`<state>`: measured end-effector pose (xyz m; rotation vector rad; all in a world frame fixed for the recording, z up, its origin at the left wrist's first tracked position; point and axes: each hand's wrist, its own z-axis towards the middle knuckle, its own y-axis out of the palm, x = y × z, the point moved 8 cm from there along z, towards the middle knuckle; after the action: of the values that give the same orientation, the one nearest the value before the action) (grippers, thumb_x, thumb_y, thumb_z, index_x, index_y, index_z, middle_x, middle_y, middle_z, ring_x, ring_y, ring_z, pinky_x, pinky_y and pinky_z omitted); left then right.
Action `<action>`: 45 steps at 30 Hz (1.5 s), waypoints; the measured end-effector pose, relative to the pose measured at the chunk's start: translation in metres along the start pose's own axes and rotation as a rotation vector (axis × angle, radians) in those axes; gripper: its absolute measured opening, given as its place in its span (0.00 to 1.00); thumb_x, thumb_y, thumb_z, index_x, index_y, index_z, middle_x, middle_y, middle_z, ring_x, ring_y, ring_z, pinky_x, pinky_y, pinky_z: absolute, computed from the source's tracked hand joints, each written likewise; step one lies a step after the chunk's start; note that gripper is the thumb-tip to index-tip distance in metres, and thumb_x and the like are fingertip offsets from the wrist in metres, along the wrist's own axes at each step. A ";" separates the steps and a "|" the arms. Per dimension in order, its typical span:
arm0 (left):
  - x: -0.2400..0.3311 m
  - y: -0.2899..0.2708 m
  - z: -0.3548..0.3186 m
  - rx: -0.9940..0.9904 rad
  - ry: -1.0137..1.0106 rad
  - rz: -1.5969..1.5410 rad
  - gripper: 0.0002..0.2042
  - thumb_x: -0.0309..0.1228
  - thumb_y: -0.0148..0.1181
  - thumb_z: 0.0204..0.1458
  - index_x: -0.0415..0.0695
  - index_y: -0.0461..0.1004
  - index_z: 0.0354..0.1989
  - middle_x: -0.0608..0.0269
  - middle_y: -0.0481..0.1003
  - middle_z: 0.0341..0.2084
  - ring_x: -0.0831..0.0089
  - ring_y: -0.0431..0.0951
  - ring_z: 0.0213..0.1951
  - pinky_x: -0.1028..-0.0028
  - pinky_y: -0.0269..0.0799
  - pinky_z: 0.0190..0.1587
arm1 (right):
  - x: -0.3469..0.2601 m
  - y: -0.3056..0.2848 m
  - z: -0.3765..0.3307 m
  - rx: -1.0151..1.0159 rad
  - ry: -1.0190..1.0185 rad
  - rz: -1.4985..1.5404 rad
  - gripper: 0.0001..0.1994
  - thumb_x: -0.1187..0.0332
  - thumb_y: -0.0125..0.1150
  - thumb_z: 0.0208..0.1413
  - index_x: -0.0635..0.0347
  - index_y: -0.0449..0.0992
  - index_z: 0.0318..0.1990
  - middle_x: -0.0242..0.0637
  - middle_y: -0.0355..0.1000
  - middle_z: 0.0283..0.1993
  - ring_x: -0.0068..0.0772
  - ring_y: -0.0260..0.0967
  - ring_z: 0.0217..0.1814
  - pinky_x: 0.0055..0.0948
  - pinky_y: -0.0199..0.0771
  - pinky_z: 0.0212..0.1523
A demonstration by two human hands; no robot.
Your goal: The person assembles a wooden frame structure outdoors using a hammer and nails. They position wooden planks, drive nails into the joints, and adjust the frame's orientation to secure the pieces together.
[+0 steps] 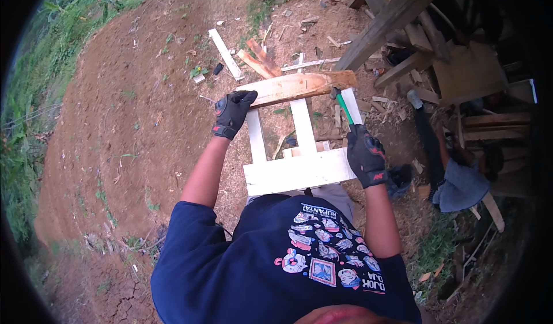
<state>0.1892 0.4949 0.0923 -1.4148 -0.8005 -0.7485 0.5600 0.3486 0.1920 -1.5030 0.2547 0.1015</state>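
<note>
Just beyond the wearer's lap sits a wooden frame [303, 128]: a brown-streaked plank [288, 89] lies across the far end of its pale slats, and a wide white board [299, 171] across the near end. The wood looks dry and stiff, probably light enough for one hand to shift, though the plank would likely twist if held by one tip alone. Raw edges seem likelier to splinter than to slip, and thin ends could split under hard blows. The surest hold is probably at the plank's end, fingers clear of any strike. The left hand [232, 114], gloved, grips its left end; the gloved right hand [367, 156] is wrapped around the green handle of a hammer [345, 106], whose head is by the plank's right end, contact unclear. Farther out, a pale strip [226, 54] lies on brown soil [138, 116], and a thick beam [391, 21] slants at upper right.
</note>
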 end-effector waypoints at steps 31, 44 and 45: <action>-0.074 0.060 -0.114 -0.309 -0.661 -0.785 0.18 0.47 0.69 0.61 0.42 0.81 0.42 0.63 0.82 0.33 0.74 0.83 0.32 0.72 0.79 0.38 | 0.092 0.086 0.036 -0.230 0.706 1.748 0.13 0.51 0.58 0.74 0.47 0.77 0.53 0.27 0.81 0.47 0.22 0.75 0.38 0.29 0.78 0.41; 0.031 -0.014 -0.080 -0.214 -0.454 -0.785 0.15 0.45 0.70 0.60 0.45 0.80 0.35 0.69 0.80 0.28 0.80 0.78 0.27 0.76 0.73 0.32 | 0.098 0.017 0.041 -0.060 0.413 1.961 0.13 0.57 0.61 0.73 0.52 0.78 0.56 0.28 0.77 0.49 0.26 0.76 0.52 0.30 0.76 0.56; 0.033 -0.025 -0.075 -0.192 -0.429 -0.805 0.15 0.45 0.70 0.60 0.45 0.80 0.35 0.69 0.80 0.29 0.80 0.79 0.27 0.76 0.73 0.32 | 0.091 0.011 0.048 0.007 0.457 1.963 0.14 0.56 0.61 0.73 0.51 0.78 0.57 0.28 0.77 0.49 0.26 0.76 0.52 0.30 0.76 0.56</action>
<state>0.1883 0.4204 0.1338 -1.4342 -1.7238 -1.1635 0.6507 0.3888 0.1625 -0.7198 1.9920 1.2790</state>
